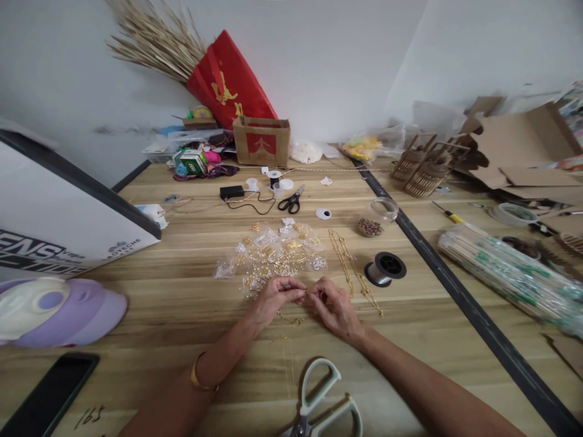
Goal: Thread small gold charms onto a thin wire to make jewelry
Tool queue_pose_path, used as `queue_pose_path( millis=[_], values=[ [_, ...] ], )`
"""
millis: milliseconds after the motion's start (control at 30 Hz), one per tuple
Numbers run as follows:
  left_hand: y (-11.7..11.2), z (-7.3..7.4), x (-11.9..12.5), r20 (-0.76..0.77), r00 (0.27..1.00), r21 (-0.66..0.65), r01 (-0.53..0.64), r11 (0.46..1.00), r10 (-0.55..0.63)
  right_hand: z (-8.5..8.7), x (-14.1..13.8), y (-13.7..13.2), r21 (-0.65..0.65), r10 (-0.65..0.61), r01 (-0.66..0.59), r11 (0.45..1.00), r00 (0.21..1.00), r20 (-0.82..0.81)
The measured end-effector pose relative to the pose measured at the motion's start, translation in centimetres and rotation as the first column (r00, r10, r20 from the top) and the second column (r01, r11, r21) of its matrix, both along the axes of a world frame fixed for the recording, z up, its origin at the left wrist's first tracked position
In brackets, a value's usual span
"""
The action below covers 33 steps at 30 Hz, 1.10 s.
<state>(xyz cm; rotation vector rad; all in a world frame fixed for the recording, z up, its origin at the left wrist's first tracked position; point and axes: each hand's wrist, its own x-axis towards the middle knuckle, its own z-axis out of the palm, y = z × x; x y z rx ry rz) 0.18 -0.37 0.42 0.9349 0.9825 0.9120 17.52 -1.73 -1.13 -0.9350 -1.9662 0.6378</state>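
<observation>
My left hand [283, 292] and my right hand [334, 304] meet fingertip to fingertip over the table, both pinched closed. What sits between the fingertips is too small to make out. Below them a thin gold chain [296, 320] hangs or lies near the tabletop. Just beyond my left hand spreads a heap of clear and gold beads and small bags [273, 255]. Beyond and right of my right hand lies a longer gold chain [348, 261], with a spool of clear line [382, 270] beside it.
Large pale-handled scissors [319, 394] lie nearest me. Black scissors [292, 200], a jar of beads [371, 226] and a red bag [232, 79] stand farther back. A phone [50, 394] and a purple cap [86, 312] are left; wrapped sticks [505, 267] lie right.
</observation>
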Motion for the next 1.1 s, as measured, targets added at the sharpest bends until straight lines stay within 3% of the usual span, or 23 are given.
queue_pose_path(
  millis=[533,833,1100],
  values=[
    [-0.07,0.01,-0.17,-0.021,0.999,0.059,0.037,0.998,-0.036,-0.11,0.04,0.15,-0.006,0.007,-0.007,1.000,1.000,0.003],
    [-0.05,0.64,-0.14,-0.133,0.991,0.103,0.037,0.994,-0.023,-0.12,-0.01,0.24,-0.005,0.019,-0.019,1.000,1.000,0.003],
    [-0.18,0.42,0.11,-0.219,0.975,0.194,0.005,0.981,0.038,-0.35,-0.03,0.42,-0.099,-0.062,0.055,0.994,0.996,-0.064]
  ],
)
